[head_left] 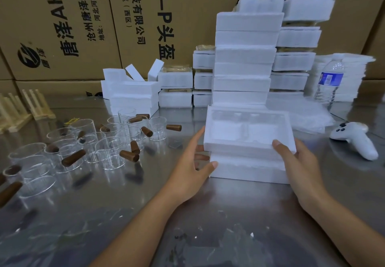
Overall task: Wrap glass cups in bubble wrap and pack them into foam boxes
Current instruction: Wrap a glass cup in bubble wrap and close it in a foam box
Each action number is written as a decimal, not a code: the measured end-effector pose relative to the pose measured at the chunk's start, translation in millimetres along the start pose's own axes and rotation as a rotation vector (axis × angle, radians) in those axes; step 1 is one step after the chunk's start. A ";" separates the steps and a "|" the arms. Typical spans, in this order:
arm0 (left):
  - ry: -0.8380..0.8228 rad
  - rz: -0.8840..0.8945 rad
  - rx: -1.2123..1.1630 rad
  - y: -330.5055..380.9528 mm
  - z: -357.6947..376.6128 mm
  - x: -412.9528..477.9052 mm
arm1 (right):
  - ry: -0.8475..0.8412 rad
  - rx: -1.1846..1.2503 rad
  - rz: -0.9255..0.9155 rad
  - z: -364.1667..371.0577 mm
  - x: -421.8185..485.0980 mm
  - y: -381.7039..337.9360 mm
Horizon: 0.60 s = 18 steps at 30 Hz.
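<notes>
Both hands grip a white foam box half (pixel 248 130) from either side, hollow face up, over a second foam piece (pixel 248 170) on the steel surface (pixel 198 214); the left hand (pixel 192 162) curls on its left edge, the right hand (pixel 295 156) clamps its right corner, thumb on top. Glass cups (pixel 108 148) with brown wooden handles crowd the surface to the left, well apart from the box; a tall stack of foam boxes (pixel 243 58) rises just behind it, bubble wrap (pixel 302 114) to the right.
</notes>
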<state>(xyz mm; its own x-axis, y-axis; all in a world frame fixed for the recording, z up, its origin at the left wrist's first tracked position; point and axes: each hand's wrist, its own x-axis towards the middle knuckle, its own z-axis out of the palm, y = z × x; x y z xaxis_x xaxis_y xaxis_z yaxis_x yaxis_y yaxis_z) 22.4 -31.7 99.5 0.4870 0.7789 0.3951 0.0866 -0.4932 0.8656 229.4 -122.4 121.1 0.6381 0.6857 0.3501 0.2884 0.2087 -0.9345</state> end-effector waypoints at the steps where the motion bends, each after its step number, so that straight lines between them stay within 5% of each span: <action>1: 0.010 0.005 0.001 0.0 -0.1 0.5 | -0.008 0.004 -0.005 -0.6 0.1 0.3; 12: 0.030 -0.055 0.109 -3.6 1.7 0.5 | 0.122 0.094 0.149 -7.0 6.5 -3.3; 18: 0.007 0.099 0.560 2.0 -5.0 -3.3 | 0.302 0.243 0.274 -17.0 10.0 -8.0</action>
<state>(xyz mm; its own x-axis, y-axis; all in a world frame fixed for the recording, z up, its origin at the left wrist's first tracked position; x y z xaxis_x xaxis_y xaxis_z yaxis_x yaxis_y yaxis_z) 16.6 -33.3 101.5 0.5105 0.7203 0.4697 0.4896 -0.6925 0.5299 245.6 -129.1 133.2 0.8568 0.5125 0.0577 -0.0722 0.2299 -0.9705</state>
